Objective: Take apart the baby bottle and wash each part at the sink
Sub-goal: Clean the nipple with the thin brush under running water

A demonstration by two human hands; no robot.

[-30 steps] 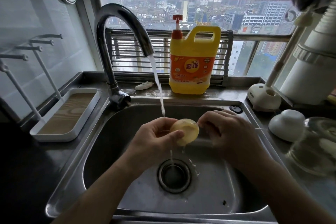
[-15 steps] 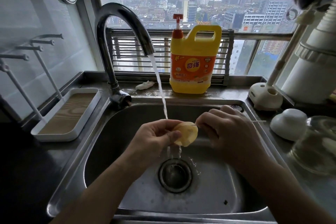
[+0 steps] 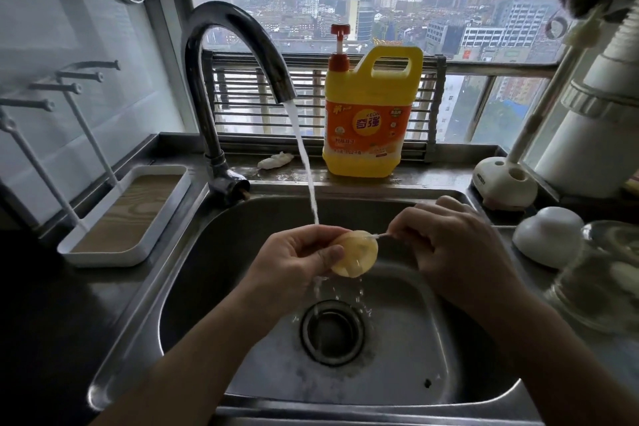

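The left hand [image 3: 297, 258] pinches a small round yellowish translucent silicone bottle part [image 3: 356, 253] by its left edge, thumb on the near face, and holds it over the middle of the stainless steel sink basin [image 3: 221, 273]. The right hand [image 3: 453, 249] is curled closed around a thin white stick-like cleaning tool [image 3: 378, 236], whose tip touches the upper right edge of the disc; what kind of tip it has is too small to tell. The stream of tap water [image 3: 304, 162] from the curved chrome faucet [image 3: 221, 55] lands at the left hand's fingers and the disc's upper edge, and drops fall from the disc toward the round drain [image 3: 332, 332].

Judging by this, the bottle is already apart and this one small piece is mid-scrub. On the counter to the right sit a white dome-shaped cap [image 3: 548, 235] and a clear glass vessel [image 3: 601, 273], possibly other bottle parts; whether they are washed cannot be told. The white drying rack with upright pegs [image 3: 128, 214] at left holds nothing, so rinsing and racking seem still ahead. A yellow pump jug of dish detergent [image 3: 370, 114] stands behind the sink.
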